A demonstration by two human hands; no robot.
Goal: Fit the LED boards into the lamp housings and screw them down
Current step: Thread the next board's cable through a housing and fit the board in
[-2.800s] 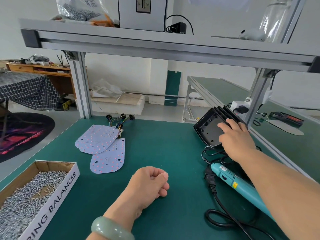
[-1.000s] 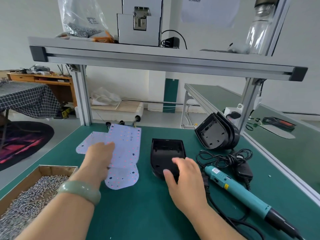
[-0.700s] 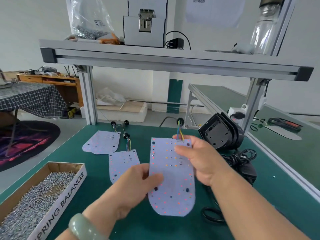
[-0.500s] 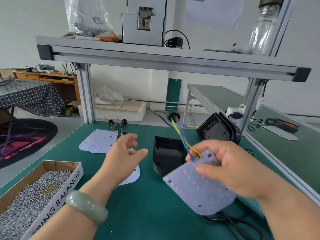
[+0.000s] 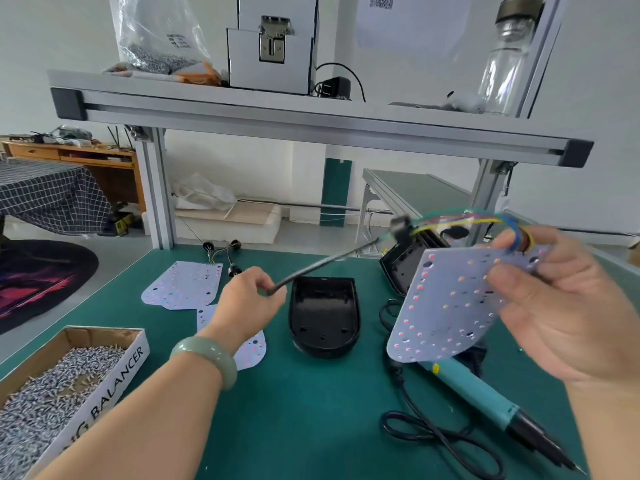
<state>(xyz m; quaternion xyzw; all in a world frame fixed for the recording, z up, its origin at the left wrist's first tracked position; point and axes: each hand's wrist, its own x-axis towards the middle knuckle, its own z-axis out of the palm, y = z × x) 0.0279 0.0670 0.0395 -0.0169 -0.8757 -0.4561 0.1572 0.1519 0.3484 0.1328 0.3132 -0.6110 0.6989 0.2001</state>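
My right hand holds a white LED board tilted in the air, its coloured wires looping over the top. My left hand pinches the black cable that runs up from it to those wires. An empty black lamp housing lies open side up on the green mat, below and between my hands. Two more LED boards lie at the left, one farther back and one partly under my left wrist. A stack of housings leans behind the held board.
A teal electric screwdriver with a coiled black cord lies at the right front. A cardboard box of screws sits at the left front. An aluminium shelf beam crosses overhead on two posts.
Since half a second ago my left hand went from open in the air to pinching the board's black cable. My right hand raised the board up and to the right.
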